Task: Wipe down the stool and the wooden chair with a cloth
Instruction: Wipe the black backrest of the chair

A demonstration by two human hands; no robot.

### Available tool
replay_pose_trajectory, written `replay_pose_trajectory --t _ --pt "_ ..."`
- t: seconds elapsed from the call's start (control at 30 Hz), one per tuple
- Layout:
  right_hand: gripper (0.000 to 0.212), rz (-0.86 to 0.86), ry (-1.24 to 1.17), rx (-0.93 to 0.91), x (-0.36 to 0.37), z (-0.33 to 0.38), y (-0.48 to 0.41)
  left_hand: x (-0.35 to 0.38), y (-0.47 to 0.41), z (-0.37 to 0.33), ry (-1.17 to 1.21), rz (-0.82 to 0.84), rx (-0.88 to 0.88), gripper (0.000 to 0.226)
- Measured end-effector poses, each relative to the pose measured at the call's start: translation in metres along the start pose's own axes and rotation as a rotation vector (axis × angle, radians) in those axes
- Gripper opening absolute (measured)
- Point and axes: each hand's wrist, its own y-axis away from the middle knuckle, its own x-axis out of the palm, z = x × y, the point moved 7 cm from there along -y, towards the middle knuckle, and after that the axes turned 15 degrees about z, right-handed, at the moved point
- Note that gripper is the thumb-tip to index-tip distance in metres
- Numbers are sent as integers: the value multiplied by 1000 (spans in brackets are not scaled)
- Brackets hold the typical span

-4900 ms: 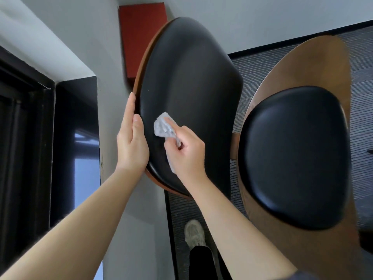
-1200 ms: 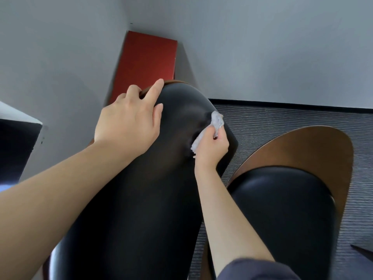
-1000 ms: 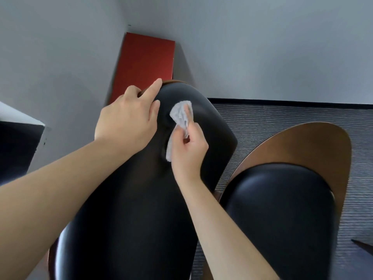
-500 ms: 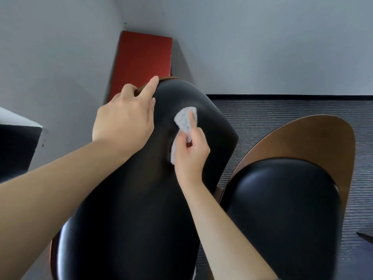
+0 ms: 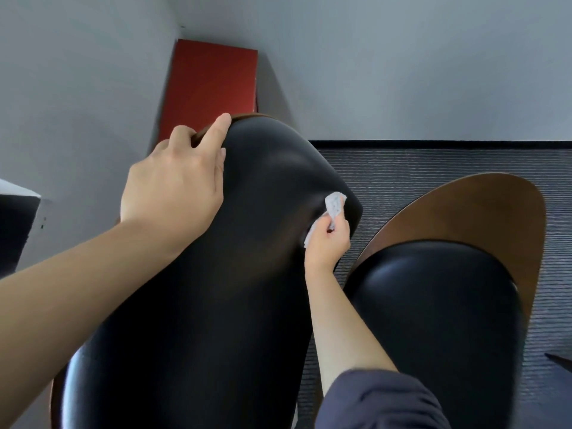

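My left hand (image 5: 173,193) grips the top rim of the backrest (image 5: 247,305) of the wooden chair (image 5: 458,212). Its fingers curl over the brown edge and the palm lies on the black padding. I judge I hold it there to steady the chair, so the back does not rock away when I press on it from the other side.

My right hand (image 5: 326,243) pinches a small crumpled white cloth (image 5: 335,205) between thumb and fingers. It presses the cloth against the right-hand edge of the backrest, high up, where the padding curves round out of sight. That puts the wiping on the side border of the pad, a strip that is easy to miss. The broad face of the pad lies between my two arms.

Below and to my right is the seat pad (image 5: 433,320), also black, set in the chair's brown wood, which shows beyond it. It is near my right forearm, and I cannot tell whether they touch. My dark sleeve (image 5: 380,400) is bunched at the bottom of the view.

A red panel (image 5: 213,85) stands in the corner of the grey walls (image 5: 402,57), just beyond my left fingertips. Striped grey carpet (image 5: 433,162) covers the floor.

The corner looks tight. With the wall and panel so near, I judge that reaching the rear of the backrest will be awkward. The chair's legs are hidden, and I cannot see the stool from here.
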Motion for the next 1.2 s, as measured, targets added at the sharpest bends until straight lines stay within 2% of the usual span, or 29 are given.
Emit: replay_pose_trajectory --t 0.1,0.17,0.23,0.33,0.37,0.47,0.53,0.6,0.67,0.77,0.87,0.97,1.1,1.2 --pt "38 -32 -52 179 -13 -34 -11 1 0 0 3 -10 0 45" --pt "26 -45 -127 389 -21 -63 -13 1 0 0 4 -16 5 45" --pt "25 -77 -187 545 -29 -85 -10 0 0 1 -3 -22 3 45" --pt "27 -73 -240 621 -33 -84 -3 -1 0 0 -6 -28 3 45" --pt "27 -60 -235 600 -27 -75 -1 -1 0 -1 -9 -26 5 45" --pt "28 12 -201 347 -6 -39 2 -1 -1 -1 -12 -19 5 46" --pt "21 84 -95 236 0 -31 6 -2 0 -1 -16 -20 3 46" --pt "14 100 -66 256 -6 -41 6 -3 1 0 -11 -21 6 46" --pt "22 61 -90 317 -13 -33 11 -3 0 -1 -11 -21 10 46" --pt "33 49 -113 158 4 6 28 -2 0 -1 -8 -20 20 46" --pt "32 114 -95 55 17 28 44 -3 0 0 22 -3 20 46" --pt "36 66 -111 131 12 23 53 -5 -1 3 99 48 10 46" --pt "31 213 -25 22 28 45 80 -2 -2 12 296 164 34 47" --pt "34 151 -49 46 23 50 80 -1 13 23 379 221 43 49"
